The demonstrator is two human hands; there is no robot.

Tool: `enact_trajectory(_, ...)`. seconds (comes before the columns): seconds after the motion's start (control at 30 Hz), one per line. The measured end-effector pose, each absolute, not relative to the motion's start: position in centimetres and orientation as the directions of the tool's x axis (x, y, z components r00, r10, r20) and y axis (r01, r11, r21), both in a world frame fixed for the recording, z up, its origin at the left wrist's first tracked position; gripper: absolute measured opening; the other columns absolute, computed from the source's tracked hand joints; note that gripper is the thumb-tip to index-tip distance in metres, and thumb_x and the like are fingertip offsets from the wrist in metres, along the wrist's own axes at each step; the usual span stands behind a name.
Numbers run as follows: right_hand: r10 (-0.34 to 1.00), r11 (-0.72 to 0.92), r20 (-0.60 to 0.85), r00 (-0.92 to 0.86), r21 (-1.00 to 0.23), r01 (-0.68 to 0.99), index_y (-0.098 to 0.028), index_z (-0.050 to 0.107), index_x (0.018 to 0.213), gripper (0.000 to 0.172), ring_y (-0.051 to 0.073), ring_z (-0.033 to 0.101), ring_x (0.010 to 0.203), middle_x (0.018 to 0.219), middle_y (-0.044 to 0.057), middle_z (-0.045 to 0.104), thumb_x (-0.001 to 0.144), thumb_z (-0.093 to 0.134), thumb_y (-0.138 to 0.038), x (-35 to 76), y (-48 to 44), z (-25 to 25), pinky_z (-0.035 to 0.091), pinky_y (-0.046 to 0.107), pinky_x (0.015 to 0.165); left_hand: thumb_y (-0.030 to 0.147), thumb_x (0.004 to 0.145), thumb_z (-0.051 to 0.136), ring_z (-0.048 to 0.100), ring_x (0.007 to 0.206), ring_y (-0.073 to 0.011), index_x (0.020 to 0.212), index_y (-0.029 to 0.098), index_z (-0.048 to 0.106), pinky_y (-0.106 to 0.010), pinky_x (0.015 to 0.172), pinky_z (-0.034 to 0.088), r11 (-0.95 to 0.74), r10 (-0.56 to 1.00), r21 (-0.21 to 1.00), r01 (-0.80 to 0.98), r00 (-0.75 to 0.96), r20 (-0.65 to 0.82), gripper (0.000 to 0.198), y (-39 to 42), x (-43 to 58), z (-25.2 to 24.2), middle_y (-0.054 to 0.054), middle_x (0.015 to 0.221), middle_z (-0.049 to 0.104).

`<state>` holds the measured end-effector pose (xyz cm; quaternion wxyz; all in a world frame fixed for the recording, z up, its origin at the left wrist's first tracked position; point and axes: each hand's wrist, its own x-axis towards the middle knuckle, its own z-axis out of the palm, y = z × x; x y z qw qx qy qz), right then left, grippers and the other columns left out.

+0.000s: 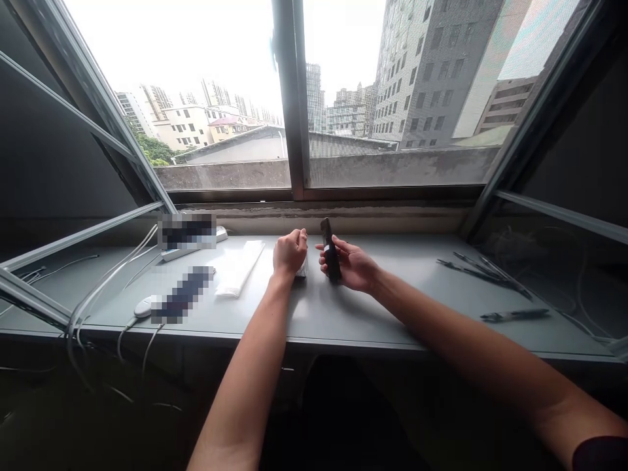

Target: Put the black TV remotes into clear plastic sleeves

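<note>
My right hand (354, 267) holds a slim black device (330, 256) upright by its edge, over the grey window ledge (343, 307). My left hand (289, 254) is closed in a loose fist just left of it, fingers pinched around a small white object (302, 269) that rests against the ledge; I cannot make out what it is. The two hands are a few centimetres apart.
A folded white packet (240, 268) lies left of my hands. Further left are a power strip (193, 241), white cables (103, 294) and a small white puck (143, 306). A pen (515, 315) and dark thin tools (481, 268) lie at the right. The window frame (292, 98) stands behind.
</note>
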<state>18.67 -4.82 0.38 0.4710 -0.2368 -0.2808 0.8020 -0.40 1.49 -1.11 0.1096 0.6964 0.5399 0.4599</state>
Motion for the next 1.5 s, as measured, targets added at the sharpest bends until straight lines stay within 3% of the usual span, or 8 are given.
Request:
enact_trajectory(0.27,0.943,-0.307,-0.167,-0.289,-0.774,-0.553,-0.015,0.067,0.109,0.017,0.016,0.071,0.074,0.089,0.008,0.070,0.105,0.068,-0.031,18.6,-4.3,-0.1,0.062,0.023,0.060,0.048,0.107,0.046,0.073,0.090,-0.0282,0.098,0.025,0.076,-0.034,0.080,0.046,-0.392,0.856,0.654,0.647,-0.003,0.517,0.039,1.3,-0.5,-0.7,-0.010,0.086,0.078)
enact_trajectory(0.43,0.912,-0.373,-0.185,-0.367,-0.749,-0.548,-0.018,0.061,0.122,0.038,0.018,0.069,0.070,0.101,0.014,0.075,0.113,0.042,-0.049,18.7,-4.4,0.2,0.055,0.024,0.046,0.049,0.106,0.048,0.073,0.091,-0.0280,0.099,0.026,0.076,-0.033,0.079,0.046,-0.389,0.864,0.665,0.638,0.002,0.503,0.037,1.3,-0.7,-0.7,-0.010,0.087,0.079)
enact_trajectory(0.67,0.866,-0.427,-0.097,-0.491,-0.657,-0.622,-0.013,0.064,0.120,0.041,0.014,0.054,0.053,0.078,0.006,0.063,0.113,0.035,-0.041,18.9,-4.6,0.2,0.045,0.022,0.036,0.049,0.108,0.045,0.073,0.089,-0.0269,0.099,0.025,0.077,-0.032,0.078,0.046,-0.406,0.840,0.630,0.662,-0.002,0.542,0.040,1.8,-0.7,-1.2,-0.010,0.088,0.079)
enact_trajectory(0.83,0.915,-0.389,-0.178,-0.362,-0.627,-0.674,-0.012,0.065,0.112,0.018,0.018,0.072,0.071,0.084,0.009,0.072,0.108,0.058,-0.028,18.5,-4.7,0.5,0.067,0.027,0.063,0.048,0.110,0.040,0.072,0.079,-0.0239,0.095,0.025,0.075,-0.031,0.076,0.048,-0.419,0.806,0.572,0.705,-0.001,0.591,0.044,2.2,-0.7,-1.6,-0.007,0.083,0.078)
enact_trajectory(0.97,0.928,-0.358,-0.174,-0.329,-0.659,-0.661,-0.010,0.066,0.115,0.013,0.021,0.080,0.087,0.102,0.016,0.079,0.104,0.059,-0.012,18.4,-4.7,0.3,0.070,0.028,0.077,0.047,0.110,0.041,0.071,0.075,-0.0230,0.095,0.026,0.075,-0.031,0.076,0.048,-0.440,0.793,0.551,0.709,0.020,0.609,0.043,2.3,-0.8,-1.8,-0.005,0.080,0.078)
enact_trajectory(1.1,0.919,-0.349,-0.109,-0.379,-0.675,-0.651,-0.014,0.065,0.123,0.019,0.022,0.080,0.090,0.114,0.015,0.080,0.106,0.057,-0.016,18.7,-4.6,0.1,0.065,0.023,0.058,0.045,0.110,0.041,0.071,0.077,-0.0235,0.097,0.026,0.074,-0.031,0.076,0.047,-0.429,0.797,0.548,0.718,0.015,0.604,0.040,2.1,-0.8,-1.6,-0.005,0.079,0.077)
enact_trajectory(1.23,0.885,-0.404,-0.086,-0.458,-0.632,-0.661,-0.016,0.062,0.122,0.028,0.016,0.067,0.065,0.108,0.016,0.077,0.112,0.044,-0.036,19.0,-4.5,0.2,0.044,0.019,0.034,0.043,0.110,0.042,0.072,0.081,-0.0248,0.098,0.025,0.075,-0.031,0.075,0.046,-0.397,0.812,0.550,0.735,0.002,0.583,0.039,2.0,-0.7,-1.4,-0.008,0.085,0.078)
enact_trajectory(1.5,0.847,-0.467,-0.055,-0.529,-0.552,-0.690,-0.014,0.064,0.122,0.033,0.014,0.050,0.055,0.078,0.004,0.059,0.109,0.046,-0.038,19.3,-4.5,0.2,0.045,0.021,0.038,0.043,0.110,0.041,0.072,0.079,-0.0238,0.095,0.025,0.075,-0.031,0.076,0.046,-0.422,0.802,0.551,0.720,0.012,0.598,0.041,1.9,-0.7,-1.4,-0.006,0.079,0.077)
